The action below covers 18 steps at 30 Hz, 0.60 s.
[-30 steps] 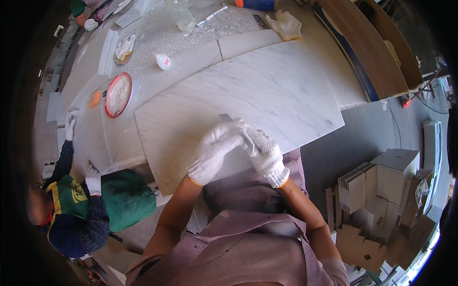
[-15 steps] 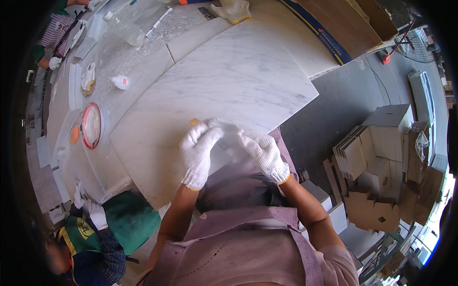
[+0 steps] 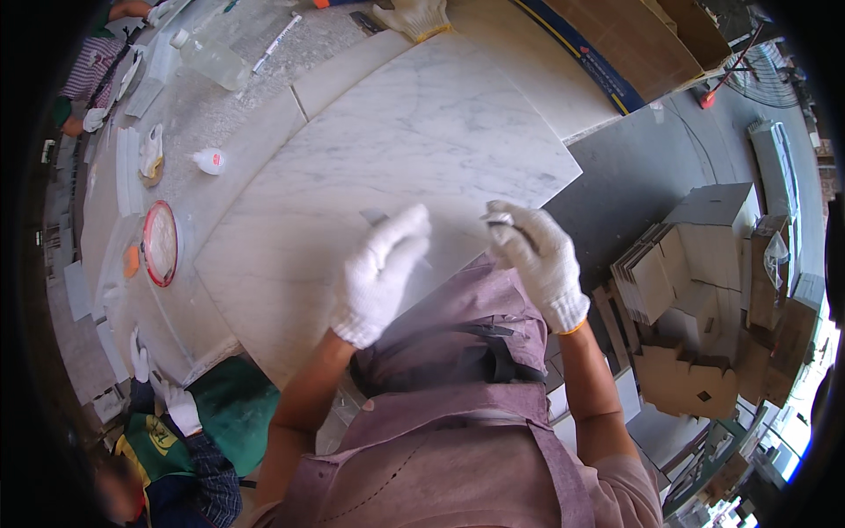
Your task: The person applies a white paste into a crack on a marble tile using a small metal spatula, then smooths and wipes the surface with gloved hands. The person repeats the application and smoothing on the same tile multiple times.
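Observation:
Over the near part of a white, grey-veined marble slab [image 3: 422, 123], my left hand [image 3: 380, 277] is raised in a white knitted glove, fingers closed. A thin grey flat piece [image 3: 373, 215] sticks out by its fingertips; motion blur hides its kind. To the right, near the slab's edge, my right hand [image 3: 539, 255], also gloved, has its fingers curled in a pinch. A small piece with a dark edge [image 3: 498, 220] shows between thumb and fingers, too small to name. A gap lies between the two hands.
Left on the bench are a red-rimmed round dish [image 3: 160, 244], a small white bottle [image 3: 209, 161] and a clear bottle [image 3: 211, 60]. A cardboard box [image 3: 629, 48] stands far right, folded cartons [image 3: 656, 273] right. A co-worker's gloved hand [image 3: 182, 412] is at lower left.
My hands have moved apart: the right one went right, while the left turned and stayed nearly in place. The orange bit by the left fingers is out of sight; a grey piece shows there.

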{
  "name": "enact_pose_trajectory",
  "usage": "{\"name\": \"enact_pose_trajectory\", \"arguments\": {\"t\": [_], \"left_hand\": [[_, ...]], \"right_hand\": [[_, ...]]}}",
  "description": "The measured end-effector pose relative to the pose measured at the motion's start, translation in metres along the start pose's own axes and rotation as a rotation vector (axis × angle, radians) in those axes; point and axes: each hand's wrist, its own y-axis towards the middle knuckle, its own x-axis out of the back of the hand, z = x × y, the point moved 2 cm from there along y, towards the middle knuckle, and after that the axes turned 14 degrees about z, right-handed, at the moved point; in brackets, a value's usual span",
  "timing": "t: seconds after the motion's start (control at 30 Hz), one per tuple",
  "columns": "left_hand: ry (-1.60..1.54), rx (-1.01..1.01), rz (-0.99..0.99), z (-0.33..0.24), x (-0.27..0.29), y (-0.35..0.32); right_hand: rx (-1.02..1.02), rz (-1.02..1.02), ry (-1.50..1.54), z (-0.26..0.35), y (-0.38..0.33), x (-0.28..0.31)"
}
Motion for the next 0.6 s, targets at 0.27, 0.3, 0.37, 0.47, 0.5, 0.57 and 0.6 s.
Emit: {"name": "enact_pose_trajectory", "arguments": {"t": [0.27,0.3,0.37,0.47,0.5,0.57,0.6], "left_hand": [[0.190,-0.025,-0.353,0.051,0.128,0.044],[0.236,-0.024,-0.358,0.057,0.132,0.045],[0.399,-0.036,-0.328,0.063,0.137,0.044],[0.427,-0.144,-0.310,0.065,0.136,0.042],[0.361,-0.106,-0.304,0.066,0.137,0.043],[0.395,-0.114,-0.312,0.063,0.137,0.043],[0.342,-0.084,-0.317,0.063,0.137,0.043]], "right_hand": [[-0.183,-0.107,-0.479,-0.039,0.045,0.056],[-0.204,-0.126,-0.475,-0.039,0.052,0.054],[-0.299,-0.122,-0.577,-0.034,0.071,0.058],[-0.326,-0.090,-0.592,-0.022,0.094,0.066],[-0.341,-0.080,-0.587,-0.018,0.098,0.069],[-0.308,-0.064,-0.597,-0.011,0.097,0.070],[-0.304,-0.038,-0.636,-0.010,0.094,0.069]]}}
